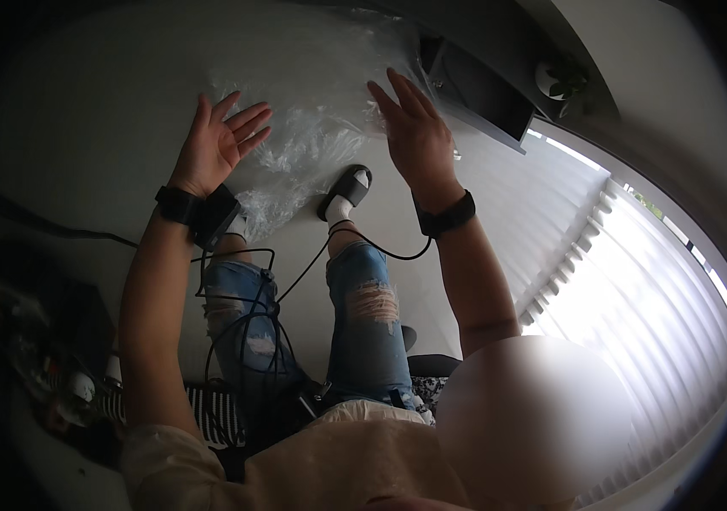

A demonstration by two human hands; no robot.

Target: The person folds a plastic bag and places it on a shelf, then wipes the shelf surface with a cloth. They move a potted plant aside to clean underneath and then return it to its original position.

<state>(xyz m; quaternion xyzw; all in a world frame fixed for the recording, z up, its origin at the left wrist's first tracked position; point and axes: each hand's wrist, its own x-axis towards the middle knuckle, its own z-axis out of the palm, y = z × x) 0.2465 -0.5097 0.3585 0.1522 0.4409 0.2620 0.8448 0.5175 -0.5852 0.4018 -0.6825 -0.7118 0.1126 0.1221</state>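
Observation:
My left hand is raised with the palm turned up and its fingers spread, holding nothing. Opposite it, my right hand shows its back, the fingers stretched out and slightly apart. Crumpled clear plastic sheeting spreads over the floor beyond and between the hands. The right fingertips overlap the sheeting in view; whether they touch it I cannot tell. A black strap with a dark box-like device is around my left wrist. Another black strap circles the right wrist.
Black cables hang over my ripped jeans and run to the wrist devices. A slide sandal is on one foot. At the upper right are a dark open drawer or cabinet and a potted plant. Window blinds hang at right.

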